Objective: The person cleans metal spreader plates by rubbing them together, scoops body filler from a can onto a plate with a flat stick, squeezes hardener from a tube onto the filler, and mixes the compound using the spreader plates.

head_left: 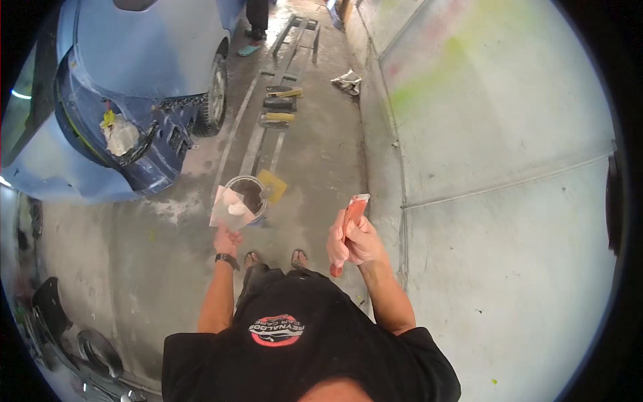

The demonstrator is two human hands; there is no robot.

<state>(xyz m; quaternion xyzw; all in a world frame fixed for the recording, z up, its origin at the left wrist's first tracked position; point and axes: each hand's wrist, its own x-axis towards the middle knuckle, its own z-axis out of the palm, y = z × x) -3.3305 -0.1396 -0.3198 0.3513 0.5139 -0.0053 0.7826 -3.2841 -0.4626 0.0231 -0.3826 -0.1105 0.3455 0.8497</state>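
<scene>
My left hand (228,241) grips the lower edge of a flat, thin mixing board (221,213), pinkish and partly see-through. A pale lump of putty (236,208) lies on the board. My right hand (358,242) is wrapped round a red squeeze tube (355,211), held upright with its flat crimped end up and its round red cap at the bottom. Behind the board stands a round can (262,216), open at the top with dark contents, and partly hidden. A yellow square sheet (272,186) sits at the can's right rim.
At the upper left is a blue car (147,60) with its rear corner stripped. Sanding blocks (278,104) lie on a long metal frame (251,151). Crumpled paper (347,82) lies by the right wall (482,134). Another person's foot (250,49) shows ahead. Car parts (99,350) are lower left.
</scene>
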